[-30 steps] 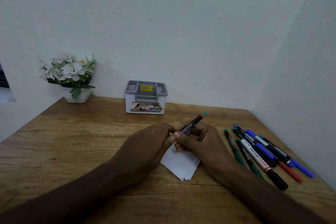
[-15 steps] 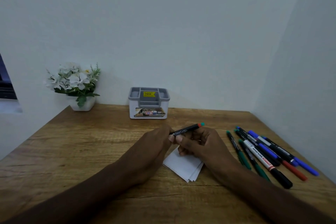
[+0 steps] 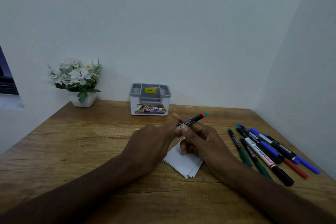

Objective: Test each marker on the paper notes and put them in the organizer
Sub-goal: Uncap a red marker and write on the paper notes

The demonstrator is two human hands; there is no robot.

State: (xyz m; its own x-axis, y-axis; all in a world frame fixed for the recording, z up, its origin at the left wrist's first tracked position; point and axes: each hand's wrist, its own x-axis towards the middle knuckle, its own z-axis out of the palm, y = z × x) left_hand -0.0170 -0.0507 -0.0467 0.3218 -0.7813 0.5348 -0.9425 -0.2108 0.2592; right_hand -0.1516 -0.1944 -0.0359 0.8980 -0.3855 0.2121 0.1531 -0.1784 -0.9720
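Note:
A black marker (image 3: 192,119) with a red and teal end points up and to the right, above a small stack of white paper notes (image 3: 183,163). My right hand (image 3: 201,143) grips its barrel. My left hand (image 3: 154,142) pinches its lower end, which is hidden between the fingers. The grey and white organizer (image 3: 150,99) stands at the back of the wooden table (image 3: 76,143), with nothing showing in its compartments. Several more markers (image 3: 267,151) in green, blue, red and black lie in a loose pile at the right.
A white pot of white flowers (image 3: 77,80) stands at the back left corner. Walls close the table at the back and the right. A dark window edge (image 3: 7,78) shows at far left.
The marker has tilted up a little, its teal end higher. Both hands stay on it above the notes. The view has shifted downward slightly.

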